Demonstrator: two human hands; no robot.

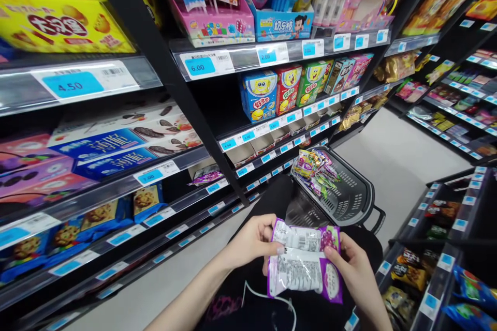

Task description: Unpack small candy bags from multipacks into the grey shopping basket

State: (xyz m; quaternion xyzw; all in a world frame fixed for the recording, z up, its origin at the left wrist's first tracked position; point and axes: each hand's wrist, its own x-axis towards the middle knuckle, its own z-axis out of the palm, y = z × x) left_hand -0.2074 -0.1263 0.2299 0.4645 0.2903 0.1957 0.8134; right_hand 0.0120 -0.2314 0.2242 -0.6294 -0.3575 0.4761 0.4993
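Note:
A purple and white candy packet [298,261] is stretched flat between my two hands above my lap, its printed back with small text and a grape picture facing me. My left hand [258,240] pinches its left edge, thumb on top. On the right edge, my right hand [347,258] grips it with the thumb over the front and the fingers behind. Just beyond my knees stands a dark grey shopping basket [355,201]. Several colourful candy packets [316,170] lie heaped at its far left end.
Tall black shelves on the left carry blue wafer boxes [112,139], a yellow snack box [66,20] and SpongeBob snack boxes [260,95]. A low rack [438,248] of bagged snacks stands close on my right. Pale floor [411,150] runs beyond the basket. A white cable [267,295] crosses my lap.

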